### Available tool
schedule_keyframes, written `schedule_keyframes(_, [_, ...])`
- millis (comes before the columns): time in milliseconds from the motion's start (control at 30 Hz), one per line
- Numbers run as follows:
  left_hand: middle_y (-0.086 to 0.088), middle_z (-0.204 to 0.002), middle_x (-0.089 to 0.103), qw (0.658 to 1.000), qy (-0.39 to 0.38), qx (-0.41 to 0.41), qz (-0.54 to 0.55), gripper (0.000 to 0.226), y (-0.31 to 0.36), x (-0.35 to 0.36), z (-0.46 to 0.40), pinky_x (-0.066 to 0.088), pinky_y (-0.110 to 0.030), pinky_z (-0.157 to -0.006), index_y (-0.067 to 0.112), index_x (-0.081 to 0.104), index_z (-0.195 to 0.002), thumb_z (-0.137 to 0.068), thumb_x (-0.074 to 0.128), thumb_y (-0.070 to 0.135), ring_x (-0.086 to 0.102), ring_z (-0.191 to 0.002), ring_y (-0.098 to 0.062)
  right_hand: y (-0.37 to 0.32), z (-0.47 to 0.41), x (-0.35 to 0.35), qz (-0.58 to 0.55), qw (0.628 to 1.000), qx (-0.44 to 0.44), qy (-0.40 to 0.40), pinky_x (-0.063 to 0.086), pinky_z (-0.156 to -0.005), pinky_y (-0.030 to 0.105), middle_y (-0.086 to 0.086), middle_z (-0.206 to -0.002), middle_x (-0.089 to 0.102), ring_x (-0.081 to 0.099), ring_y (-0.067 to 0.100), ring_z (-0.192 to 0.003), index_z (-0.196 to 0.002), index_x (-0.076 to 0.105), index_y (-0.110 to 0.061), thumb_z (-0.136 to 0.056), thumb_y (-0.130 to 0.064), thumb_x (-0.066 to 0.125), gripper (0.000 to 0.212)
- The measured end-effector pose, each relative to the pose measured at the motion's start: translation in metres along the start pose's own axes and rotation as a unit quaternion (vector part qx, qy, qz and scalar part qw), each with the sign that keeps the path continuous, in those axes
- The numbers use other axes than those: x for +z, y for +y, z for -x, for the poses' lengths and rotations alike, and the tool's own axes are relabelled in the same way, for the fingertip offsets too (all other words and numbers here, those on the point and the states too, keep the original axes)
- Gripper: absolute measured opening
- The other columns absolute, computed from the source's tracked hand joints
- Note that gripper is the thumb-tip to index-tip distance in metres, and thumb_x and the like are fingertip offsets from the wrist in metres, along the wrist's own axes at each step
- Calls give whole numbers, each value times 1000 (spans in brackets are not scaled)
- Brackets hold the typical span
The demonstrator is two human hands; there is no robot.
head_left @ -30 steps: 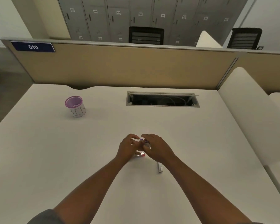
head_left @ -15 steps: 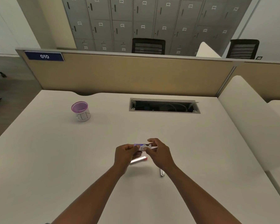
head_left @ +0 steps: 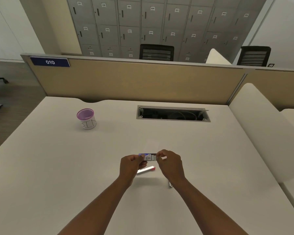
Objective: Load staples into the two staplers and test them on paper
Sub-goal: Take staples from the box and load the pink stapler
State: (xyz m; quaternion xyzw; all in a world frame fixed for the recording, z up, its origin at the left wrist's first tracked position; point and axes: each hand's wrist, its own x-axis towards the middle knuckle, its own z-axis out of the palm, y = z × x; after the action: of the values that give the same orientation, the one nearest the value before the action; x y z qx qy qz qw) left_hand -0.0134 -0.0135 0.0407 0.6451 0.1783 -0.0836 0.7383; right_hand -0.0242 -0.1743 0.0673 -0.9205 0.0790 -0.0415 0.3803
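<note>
- Head view, centre of the frame, a little below the middle: a small staple box (head_left: 148,157) with a blue end is held above the pale surface (head_left: 58,167), its inner tray drawn part way out to the right
- left hand (head_left: 130,165) has its fingers curled, pinching the blue left end of the box between thumb and fingertips
- right hand (head_left: 171,164) is likewise curled, pinching the right end of the box where the tray shows
- just below the box, between the two hands, a white stapler with a red tip (head_left: 146,170) lies flat on the surface, angled up to the right
- lower right of that, beside the right wrist, a second small item (head_left: 170,184), silvery and mostly hidden by the forearm, lies on the surface; whether it is the other stapler cannot be told
- upper left of the surface: a cup with a purple rim (head_left: 86,118) stands upright, well apart from the hands
- upper middle: an open cable hatch (head_left: 172,114) is set into the surface, wires visible inside
- behind it a tan divider panel (head_left: 134,82) carries a blue sign reading 010 (head_left: 50,62) at the upper left
- top of the frame: grey numbered lockers (head_left: 151,22) and two black chairs (head_left: 156,52)
</note>
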Motion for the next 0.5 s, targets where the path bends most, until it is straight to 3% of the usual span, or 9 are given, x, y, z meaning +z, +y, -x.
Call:
schedule_keyframes(167, [-17,-74,75,1000,15,12,-19,17,-2,2,0,60,-33,-72,0,76,-77,-88,69,11,74,-70,-29,-10,-3,-1,156,987,-18,-16,49,-80,34,-1,-104,61,59,22,-96,-96,71,-24,-91,-25,52,20])
schedule_keyframes(233, [-17,-75,75,1000,20,9,-13,17,-3,2,1,60,-33,-72,-1,75,-78,-88,69,11,74,-69,-28,-15,-6,-2,191,981,-7,-33,49,-76,34,1,-104,57,55,25,-97,-94,70,-20,-92,-29,49,23])
schedule_keyframes(367, [-16,-73,75,1000,20,4,-12,16,-3,2,1,59,-31,-68,-2,75,-77,-87,70,10,74,-67,-25,-22,-14,0,167,985,18,-48,38,-61,27,5,-84,48,49,23,-76,-71,60,-10,-87,-22,55,21])
schedule_keyframes(500, [-16,-73,75,1000,22,6,-19,17,-3,-1,-1,60,-38,-75,0,75,-73,-87,71,10,74,-70,-30,-23,-21,5,130,988,58,-65,34,-61,26,5,-77,45,44,21,-70,-78,53,-7,-85,-16,53,11])
